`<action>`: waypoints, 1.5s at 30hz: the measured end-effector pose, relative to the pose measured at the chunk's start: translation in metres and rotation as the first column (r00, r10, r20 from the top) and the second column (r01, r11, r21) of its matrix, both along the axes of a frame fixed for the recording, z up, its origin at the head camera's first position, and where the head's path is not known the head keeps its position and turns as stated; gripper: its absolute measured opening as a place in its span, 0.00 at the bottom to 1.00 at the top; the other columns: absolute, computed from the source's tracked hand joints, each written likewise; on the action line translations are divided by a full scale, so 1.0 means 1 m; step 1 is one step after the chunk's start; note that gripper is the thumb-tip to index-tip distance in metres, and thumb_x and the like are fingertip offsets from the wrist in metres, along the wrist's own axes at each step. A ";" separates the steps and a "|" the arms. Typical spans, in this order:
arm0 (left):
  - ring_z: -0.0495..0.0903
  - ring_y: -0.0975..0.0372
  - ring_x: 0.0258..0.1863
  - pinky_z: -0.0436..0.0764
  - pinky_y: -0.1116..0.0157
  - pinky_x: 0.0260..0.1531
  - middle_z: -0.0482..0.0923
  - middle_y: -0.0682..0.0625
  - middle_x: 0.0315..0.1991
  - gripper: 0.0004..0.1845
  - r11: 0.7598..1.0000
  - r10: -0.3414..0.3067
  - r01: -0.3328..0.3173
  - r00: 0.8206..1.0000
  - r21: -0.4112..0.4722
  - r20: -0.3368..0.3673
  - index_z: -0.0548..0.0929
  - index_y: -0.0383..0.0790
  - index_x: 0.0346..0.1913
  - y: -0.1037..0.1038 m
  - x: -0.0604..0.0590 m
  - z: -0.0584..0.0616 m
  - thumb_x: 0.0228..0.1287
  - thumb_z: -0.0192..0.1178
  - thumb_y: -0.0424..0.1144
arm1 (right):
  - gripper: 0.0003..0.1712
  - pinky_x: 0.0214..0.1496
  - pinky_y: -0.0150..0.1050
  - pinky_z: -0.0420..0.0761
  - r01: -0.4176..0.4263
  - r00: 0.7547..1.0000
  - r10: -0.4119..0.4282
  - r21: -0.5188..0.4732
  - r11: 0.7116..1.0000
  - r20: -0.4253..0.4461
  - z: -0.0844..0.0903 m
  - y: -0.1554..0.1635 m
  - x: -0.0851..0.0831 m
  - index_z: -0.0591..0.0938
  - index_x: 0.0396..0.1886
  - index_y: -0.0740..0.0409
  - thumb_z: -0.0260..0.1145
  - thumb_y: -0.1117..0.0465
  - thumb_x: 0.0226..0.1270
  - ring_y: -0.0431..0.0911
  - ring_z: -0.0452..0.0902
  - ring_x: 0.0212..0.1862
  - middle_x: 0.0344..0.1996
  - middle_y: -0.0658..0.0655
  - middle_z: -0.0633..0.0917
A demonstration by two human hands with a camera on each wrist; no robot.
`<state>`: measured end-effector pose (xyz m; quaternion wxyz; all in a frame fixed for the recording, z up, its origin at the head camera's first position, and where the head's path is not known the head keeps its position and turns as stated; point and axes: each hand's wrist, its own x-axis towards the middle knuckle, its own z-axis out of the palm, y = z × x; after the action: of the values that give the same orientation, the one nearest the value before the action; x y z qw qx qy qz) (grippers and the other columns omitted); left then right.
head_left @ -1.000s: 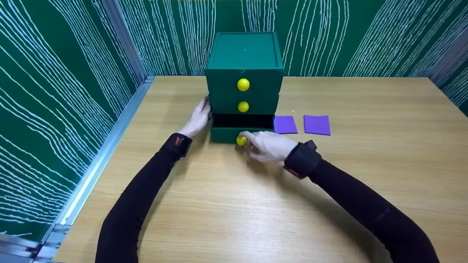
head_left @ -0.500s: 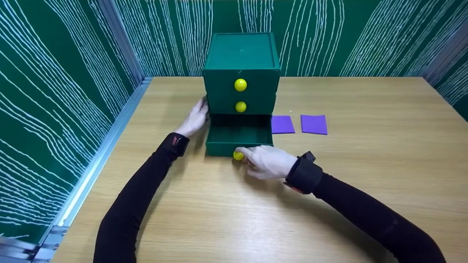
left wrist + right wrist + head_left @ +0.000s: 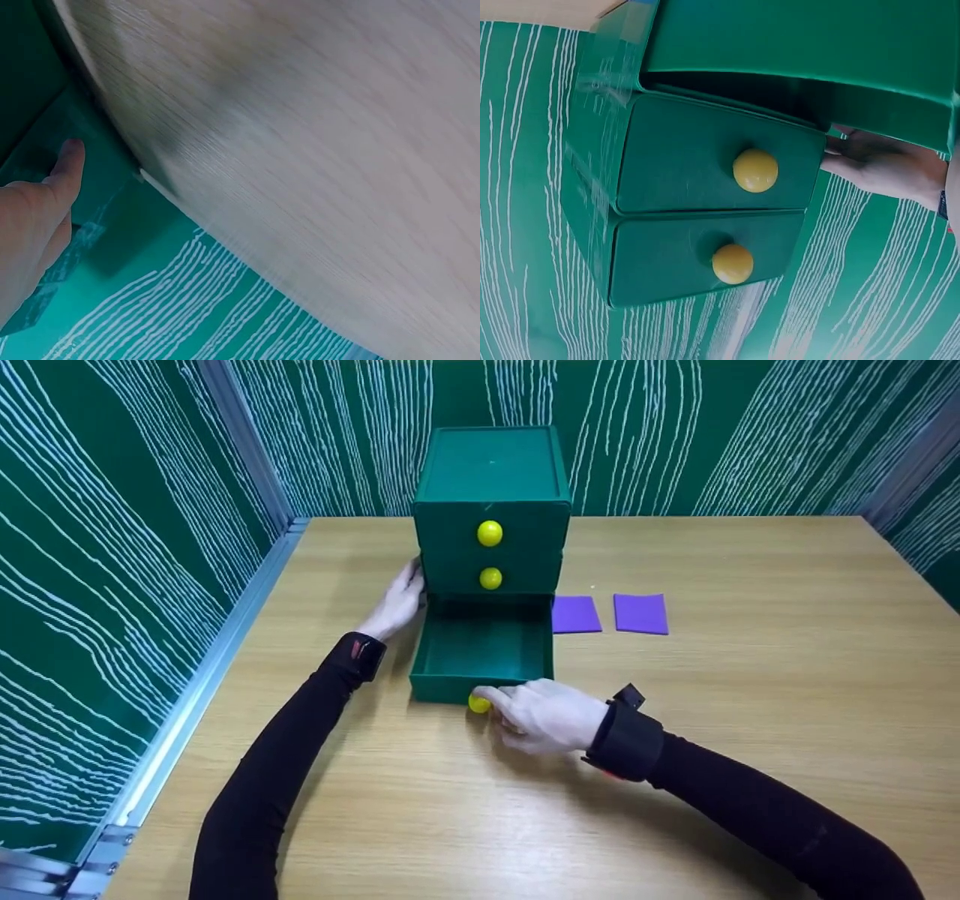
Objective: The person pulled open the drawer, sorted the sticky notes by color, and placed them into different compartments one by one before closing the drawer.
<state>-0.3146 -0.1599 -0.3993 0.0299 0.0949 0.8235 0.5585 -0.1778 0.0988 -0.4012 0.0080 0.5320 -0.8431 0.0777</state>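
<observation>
My right hand [image 3: 544, 714] is curled around the yellow knob [image 3: 478, 703] of the bottom drawer [image 3: 480, 660], index finger over the top of it and the other fingers folded underneath, pinching it at my fingertips. The drawer stands pulled well out from the green cabinet [image 3: 491, 510] and reaches right up to that hand; its green inside shows bare.

My left hand [image 3: 400, 601] lies flat and relaxed against the cabinet's left wall, fingers straight, gripping nothing; the left wrist view shows the thumb [image 3: 67, 161] laid on the green surface.

Beyond my right hand, above the open drawer, 2 closed drawers each carry a yellow knob [image 3: 490, 533] [image 3: 490, 578]. Further out past that hand, 2 purple squares [image 3: 576, 614] [image 3: 640, 613] lie side by side on the tabletop [image 3: 750, 675], the nearer one just beside the cabinet.
</observation>
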 end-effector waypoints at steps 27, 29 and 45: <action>0.49 0.51 0.80 0.53 0.58 0.80 0.46 0.39 0.81 0.29 1.000 0.009 -0.009 1.000 0.010 -0.004 0.45 0.35 0.80 -0.002 -0.003 -0.002 0.82 0.32 0.39 | 0.25 0.38 0.47 0.85 0.384 0.922 -0.387 -0.130 0.914 0.001 -0.003 0.119 -0.120 0.79 0.44 0.59 0.76 0.48 0.57 0.52 0.82 0.36 0.35 0.60 0.84; 0.53 0.50 0.79 0.59 0.56 0.78 0.47 0.40 0.81 0.29 1.000 0.007 -0.007 1.000 0.018 0.005 0.46 0.36 0.80 -0.001 -0.003 -0.002 0.82 0.32 0.40 | 0.37 0.54 0.54 0.83 0.414 0.910 -0.411 -0.091 0.906 0.047 -0.001 0.117 -0.131 0.75 0.59 0.63 0.76 0.47 0.57 0.59 0.79 0.53 0.52 0.67 0.81; 0.55 0.49 0.78 0.67 0.53 0.74 0.46 0.39 0.81 0.30 0.993 -0.002 -0.001 1.000 0.119 0.027 0.46 0.37 0.80 0.002 -0.001 -0.005 0.82 0.32 0.42 | 0.42 0.53 0.55 0.83 0.488 0.857 -0.493 0.073 0.870 0.148 -0.008 0.114 -0.141 0.75 0.62 0.58 0.79 0.44 0.51 0.57 0.79 0.49 0.51 0.66 0.82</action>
<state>-0.3152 -0.1580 -0.4048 0.0355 0.0892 0.7884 0.6077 -0.3186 0.2124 -0.4092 -0.0494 0.2918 -0.9497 0.1022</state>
